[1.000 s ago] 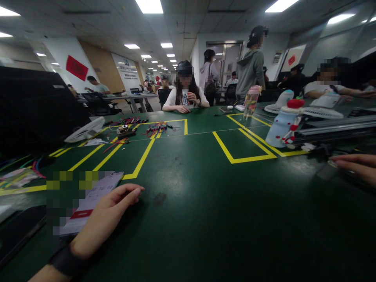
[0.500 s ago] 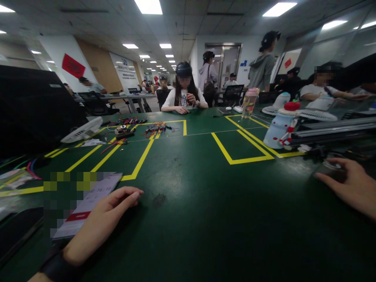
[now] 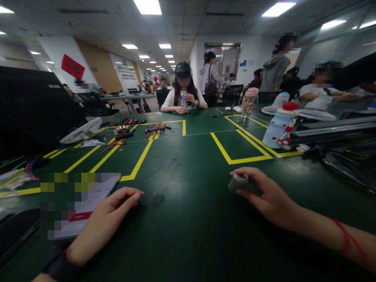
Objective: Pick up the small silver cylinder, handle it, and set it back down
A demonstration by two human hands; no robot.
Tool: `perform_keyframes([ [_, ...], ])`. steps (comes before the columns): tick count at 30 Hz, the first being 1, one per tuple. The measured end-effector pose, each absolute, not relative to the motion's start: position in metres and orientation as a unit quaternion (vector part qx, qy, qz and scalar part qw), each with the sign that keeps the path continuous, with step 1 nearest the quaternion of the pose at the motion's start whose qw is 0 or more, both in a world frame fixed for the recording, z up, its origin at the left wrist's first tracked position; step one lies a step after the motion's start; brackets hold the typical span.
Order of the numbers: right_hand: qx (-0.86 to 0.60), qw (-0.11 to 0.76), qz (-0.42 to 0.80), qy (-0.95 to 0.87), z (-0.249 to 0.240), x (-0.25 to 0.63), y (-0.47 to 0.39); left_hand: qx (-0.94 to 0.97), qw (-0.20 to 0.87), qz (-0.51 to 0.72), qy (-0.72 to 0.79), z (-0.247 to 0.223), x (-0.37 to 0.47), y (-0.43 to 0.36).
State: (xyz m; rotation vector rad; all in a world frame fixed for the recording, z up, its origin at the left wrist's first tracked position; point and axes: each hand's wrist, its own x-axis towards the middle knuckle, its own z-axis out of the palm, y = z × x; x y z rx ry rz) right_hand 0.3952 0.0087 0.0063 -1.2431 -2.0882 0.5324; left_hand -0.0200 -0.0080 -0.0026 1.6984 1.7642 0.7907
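Small grey cylinder (image 3: 237,182) sits between the thumb and fingers of the right hand (image 3: 261,192), grasped at its sides just above the green tabletop (image 3: 188,231), right of centre. The left hand (image 3: 117,207) lies near a dark stain (image 3: 158,200), its fingers loosely curled, thumb by the forefinger; whether they enclose anything I cannot tell. Beside it is a flat screen device (image 3: 94,199), partly pixelated. Yellow tape (image 3: 249,159) marks angular outlines across the surface, with coloured wires (image 3: 157,129) bunched on the far left part and a pale blue bottle (image 3: 274,131) standing on the right. Across the table sits a person in white (image 3: 170,102). Bright ceiling panels (image 3: 147,6) light the office, where a red poster (image 3: 73,66) hangs on a white pillar (image 3: 51,51).
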Motion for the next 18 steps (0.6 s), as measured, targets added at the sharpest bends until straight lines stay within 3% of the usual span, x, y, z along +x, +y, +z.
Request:
perform_keyframes([
  [4, -0.405, 0.278, 0.290, -0.821, 0.010, 0.336, 0.008, 0.641, 0.273, 0.289, 0.656, -0.001, -0.020, -0.009],
  [11, -0.389, 0.278, 0.338, -0.811, -0.002, 0.328, 0.008, 0.672, 0.261, 0.255, 0.644, 0.004, -0.008, -0.006],
  [18, -0.395, 0.311, 0.368, -0.782, -0.012, 0.325, 0.013, 0.790, 0.257, 0.277, 0.483, 0.039, 0.093, -0.007],
])
